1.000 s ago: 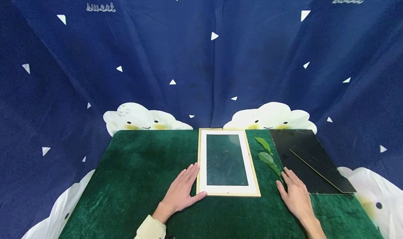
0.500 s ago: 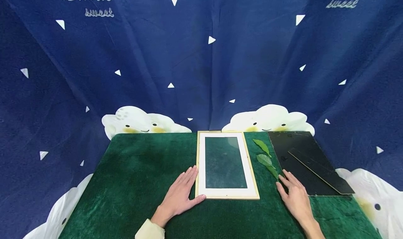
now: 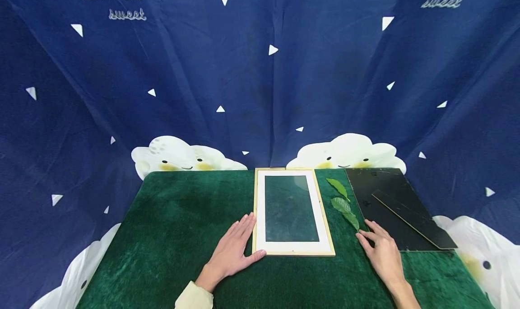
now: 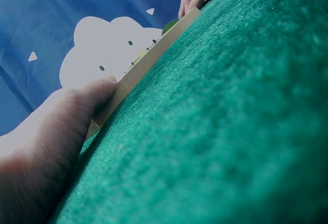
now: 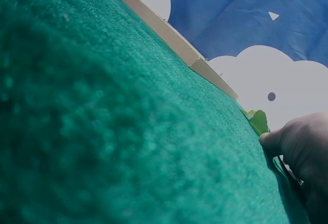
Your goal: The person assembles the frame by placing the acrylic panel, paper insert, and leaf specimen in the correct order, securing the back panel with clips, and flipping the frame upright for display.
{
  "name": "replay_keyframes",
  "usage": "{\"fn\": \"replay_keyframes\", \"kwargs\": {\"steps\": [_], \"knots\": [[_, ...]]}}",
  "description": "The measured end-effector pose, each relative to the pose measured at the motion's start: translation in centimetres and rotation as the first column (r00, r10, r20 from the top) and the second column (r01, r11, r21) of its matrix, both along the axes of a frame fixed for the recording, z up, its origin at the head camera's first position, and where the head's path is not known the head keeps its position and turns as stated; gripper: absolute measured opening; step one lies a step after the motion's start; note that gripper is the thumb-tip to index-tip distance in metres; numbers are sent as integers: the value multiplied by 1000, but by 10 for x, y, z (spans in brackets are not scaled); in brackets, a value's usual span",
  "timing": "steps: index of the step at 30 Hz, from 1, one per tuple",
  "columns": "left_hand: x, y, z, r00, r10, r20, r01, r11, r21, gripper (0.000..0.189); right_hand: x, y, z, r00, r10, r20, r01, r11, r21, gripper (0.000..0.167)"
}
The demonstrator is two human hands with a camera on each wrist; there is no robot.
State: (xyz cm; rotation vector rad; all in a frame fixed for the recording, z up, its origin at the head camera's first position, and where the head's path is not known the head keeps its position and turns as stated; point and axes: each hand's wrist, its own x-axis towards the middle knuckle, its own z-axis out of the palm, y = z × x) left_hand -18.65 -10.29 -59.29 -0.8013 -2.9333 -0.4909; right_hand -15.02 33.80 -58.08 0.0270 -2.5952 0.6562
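Observation:
A light wooden picture frame [image 3: 258,209] with a white mat lies flat on the green cloth. My left hand [image 3: 231,248] rests along its left side, fingers straight against the edge, thumb on the near left corner. Right of the frame lie a smooth green leaf [image 3: 338,187] and, below it, paler ribbed leaf parts [image 3: 341,205] in a line. My right hand [image 3: 383,257] pinches the near end of this lower leaf between thumb and index finger. In the right wrist view the thumb covers the tip of the leaf [image 5: 259,122].
A black backing board [image 3: 373,182] with a hinged stand strip [image 3: 410,214] lies right of the leaves, partly beside the right hand. A blue curtain [image 3: 243,74] with clouds hangs behind the green-covered table [image 3: 183,200].
My right thumb and index finger have drawn together onto the near end of the lower leaf. The left hand and the frame stay in place.

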Motion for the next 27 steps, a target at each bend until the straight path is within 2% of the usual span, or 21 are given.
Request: {"fn": "replay_keyframes", "kwargs": {"steps": [10,27], "knots": [[1,0,-1,999,12,32,-11,1000,-18,104,0,0,-2,999,-5,-51,5,1000,9,8],[-2,-1,-2,1000,6,-4,-6,1000,-12,103,-2,1,-5,994,23,-107,-21,1000,24,5]]}}
